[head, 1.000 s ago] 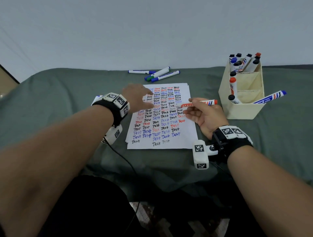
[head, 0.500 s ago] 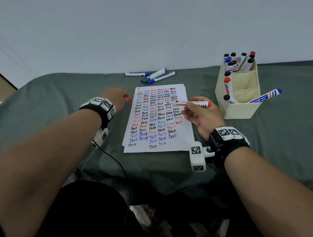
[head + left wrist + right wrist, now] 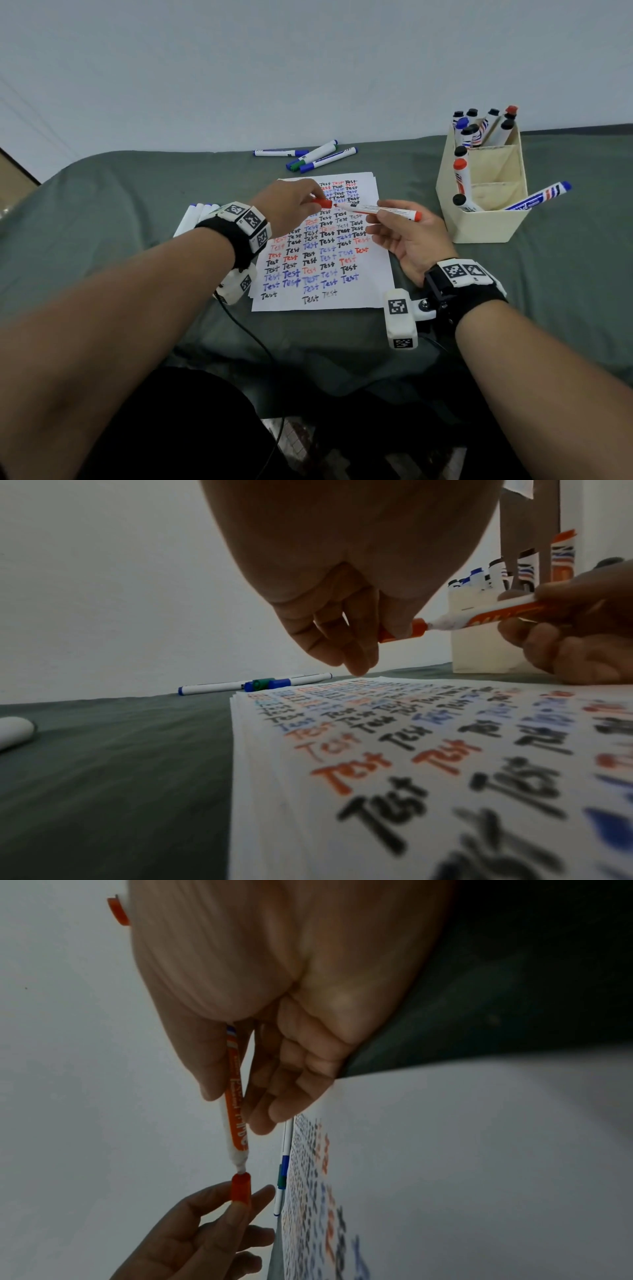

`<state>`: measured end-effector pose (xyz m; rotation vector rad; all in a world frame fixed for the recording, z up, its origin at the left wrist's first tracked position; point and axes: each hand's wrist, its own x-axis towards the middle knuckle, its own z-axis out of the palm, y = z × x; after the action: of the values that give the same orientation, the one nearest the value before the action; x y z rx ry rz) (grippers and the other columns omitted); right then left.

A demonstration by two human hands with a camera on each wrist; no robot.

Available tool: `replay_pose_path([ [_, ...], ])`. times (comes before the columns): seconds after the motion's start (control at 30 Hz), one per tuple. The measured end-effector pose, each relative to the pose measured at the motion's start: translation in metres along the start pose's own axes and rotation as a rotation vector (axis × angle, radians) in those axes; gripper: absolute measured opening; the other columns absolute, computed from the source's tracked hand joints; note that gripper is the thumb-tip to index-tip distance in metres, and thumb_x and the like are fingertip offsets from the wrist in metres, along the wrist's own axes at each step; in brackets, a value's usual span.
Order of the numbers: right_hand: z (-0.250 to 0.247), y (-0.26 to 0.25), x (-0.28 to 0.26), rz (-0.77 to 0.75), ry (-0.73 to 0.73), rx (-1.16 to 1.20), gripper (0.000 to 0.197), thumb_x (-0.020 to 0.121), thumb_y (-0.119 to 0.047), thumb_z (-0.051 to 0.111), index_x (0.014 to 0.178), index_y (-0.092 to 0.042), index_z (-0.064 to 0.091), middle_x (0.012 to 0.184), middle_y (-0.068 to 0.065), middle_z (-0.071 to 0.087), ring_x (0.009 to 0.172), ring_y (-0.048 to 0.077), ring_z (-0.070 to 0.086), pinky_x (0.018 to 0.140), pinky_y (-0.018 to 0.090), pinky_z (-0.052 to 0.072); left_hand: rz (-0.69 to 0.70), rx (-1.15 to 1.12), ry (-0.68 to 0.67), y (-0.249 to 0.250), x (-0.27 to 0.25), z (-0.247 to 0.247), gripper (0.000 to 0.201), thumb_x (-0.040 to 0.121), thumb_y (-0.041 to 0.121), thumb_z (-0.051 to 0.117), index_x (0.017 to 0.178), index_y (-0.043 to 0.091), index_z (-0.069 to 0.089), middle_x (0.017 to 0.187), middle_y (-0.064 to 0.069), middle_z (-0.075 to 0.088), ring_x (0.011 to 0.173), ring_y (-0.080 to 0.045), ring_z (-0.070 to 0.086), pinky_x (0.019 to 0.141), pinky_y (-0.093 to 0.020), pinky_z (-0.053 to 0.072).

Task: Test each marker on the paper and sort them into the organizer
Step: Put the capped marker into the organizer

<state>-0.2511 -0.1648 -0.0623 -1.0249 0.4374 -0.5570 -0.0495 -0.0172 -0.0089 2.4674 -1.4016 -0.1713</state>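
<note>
Right hand (image 3: 409, 240): your thumb and fingers pinch the red marker (image 3: 383, 210) mid-barrel, level above the paper (image 3: 363, 291), tip toward your left.
Left hand (image 3: 291, 205): your fingertips pinch the red cap (image 3: 322, 204), its mouth at the marker's tip.
Cap seating: you cannot tell if it is pushed home.
Organizer (image 3: 486, 226): right of the paper, holding markers.

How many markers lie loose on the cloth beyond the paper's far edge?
3: a blue-capped marker leftmost, a green-capped marker beside it, a second blue-capped marker nearest the paper.
</note>
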Motion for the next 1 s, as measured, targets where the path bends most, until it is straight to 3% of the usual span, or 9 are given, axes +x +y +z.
replay_pose_path([
  [0.07,0.001,0.000,-0.001,0.002,-0.006,0.002,0.017,0.093,-0.001,0.068,0.109,-0.006,0.069,0.092,0.017,0.076,0.076,0.023,0.072,0.069,0.028,0.060,0.016,-0.014,-0.015,0.005,-0.002,0.002,0.005,0.100,0.038,0.056,0.102,0.043,0.054,0.100,0.016,0.067,0.064,0.012,0.054,0.056,-0.020,0.033],
  [0.23,0.001,0.000,-0.001,0.007,-0.013,-0.031,0.020,0.091,-0.001,0.070,0.111,-0.005,0.070,0.094,0.019,0.076,0.073,0.023,0.071,0.066,0.027,0.058,0.039,-0.039,-0.044,0.016,-0.003,0.004,0.007,0.100,0.037,0.056,0.106,0.040,0.058,0.100,0.018,0.067,0.077,0.004,0.057,0.063,-0.019,0.039],
  [0.37,0.000,0.000,-0.001,0.002,-0.017,-0.015,0.023,0.090,-0.002,0.071,0.113,-0.005,0.070,0.096,0.020,0.076,0.073,0.023,0.071,0.066,0.027,0.059,0.004,-0.075,-0.029,0.026,0.000,0.008,0.013,0.102,0.024,0.051,0.106,0.033,0.059,0.095,0.009,0.070,0.083,-0.011,0.061,0.073,-0.031,0.050],
  [0.57,0.000,0.000,-0.001,-0.006,0.001,0.013,0.020,0.091,-0.003,0.071,0.110,-0.005,0.070,0.094,0.020,0.076,0.071,0.023,0.072,0.064,0.027,0.058,0.014,-0.017,-0.035,0.037,0.000,0.010,0.014,0.105,0.018,0.042,0.105,0.026,0.054,0.084,0.004,0.062,0.071,-0.015,0.054,0.059,-0.028,0.040],
  [0.7,0.001,0.001,-0.001,0.012,-0.015,-0.051,0.022,0.089,-0.003,0.073,0.111,-0.003,0.070,0.095,0.022,0.076,0.072,0.024,0.072,0.063,0.027,0.057,0.001,0.011,-0.083,0.034,-0.008,0.014,0.013,0.106,0.018,0.040,0.108,0.024,0.052,0.085,0.003,0.062,0.073,-0.017,0.056,0.059,-0.027,0.040],
  [0.83,0.002,0.001,0.000,0.008,0.005,-0.087,0.015,0.091,-0.002,0.071,0.106,-0.003,0.070,0.086,0.019,0.075,0.066,0.021,0.068,0.060,0.025,0.055,-0.013,0.030,-0.125,0.035,-0.012,0.014,0.016,0.107,0.024,0.042,0.114,0.024,0.056,0.090,-0.001,0.066,0.078,-0.017,0.060,0.062,-0.029,0.043],
  [0.93,0.002,0.001,0.000,0.010,0.040,-0.097,0.011,0.091,0.000,0.069,0.102,-0.004,0.070,0.081,0.018,0.073,0.063,0.019,0.064,0.058,0.024,0.052,-0.020,0.043,-0.150,0.032,-0.010,0.010,0.023,0.104,0.040,0.047,0.121,0.029,0.057,0.090,0.001,0.066,0.075,-0.014,0.060,0.063,-0.030,0.044],
  [0.97,0.002,0.001,0.000,0.011,0.057,-0.093,0.011,0.091,0.001,0.069,0.101,-0.004,0.070,0.080,0.018,0.072,0.061,0.019,0.062,0.057,0.024,0.051,-0.039,0.048,-0.154,0.030,-0.009,0.010,0.033,0.102,0.049,0.048,0.127,0.029,0.055,0.097,0.000,0.067,0.082,-0.015,0.062,0.069,-0.032,0.047],
  [1.0,0.002,0.000,-0.001,0.012,0.074,-0.087,0.010,0.091,0.001,0.068,0.100,-0.003,0.070,0.079,0.018,0.072,0.060,0.018,0.061,0.057,0.024,0.049,-0.069,0.080,-0.164,0.025,-0.009,0.010,0.049,0.097,0.060,0.049,0.136,0.030,0.049,0.115,-0.003,0.065,0.099,-0.019,0.062,0.081,-0.038,0.050],
])
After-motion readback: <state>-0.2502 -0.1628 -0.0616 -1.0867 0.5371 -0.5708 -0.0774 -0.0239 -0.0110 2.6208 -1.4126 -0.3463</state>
